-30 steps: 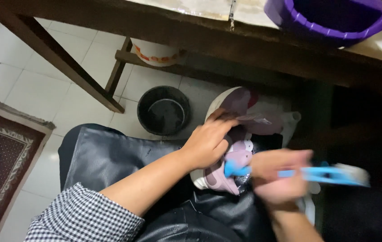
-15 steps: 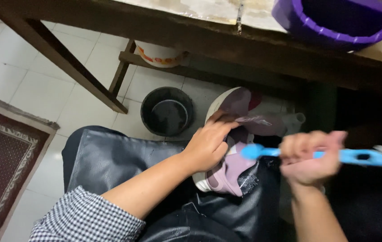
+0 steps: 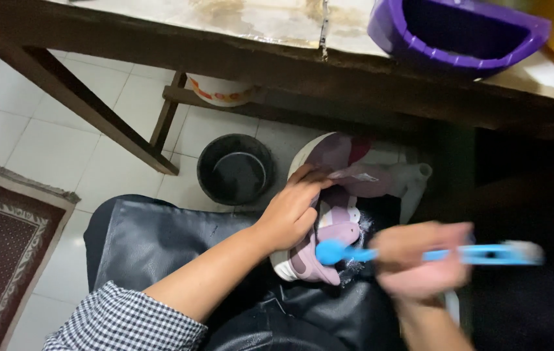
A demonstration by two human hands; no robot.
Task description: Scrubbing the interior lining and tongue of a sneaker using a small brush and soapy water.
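Shoe [image 3: 329, 214] lies on the lap, left hand [image 3: 290, 211] clasped over its side as before. Right hand [image 3: 420, 260], blurred, fist closed round blue brush [image 3: 433, 253], has dropped lower and nearer; brush end now touches the shoe.

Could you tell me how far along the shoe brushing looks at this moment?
Mid-scrub. The left hand steadies the purple and white shoe on the lap, while the right hand, blurred with motion, holds the blue brush beside it. Whether any part is clean, or how much remains, cannot be told.
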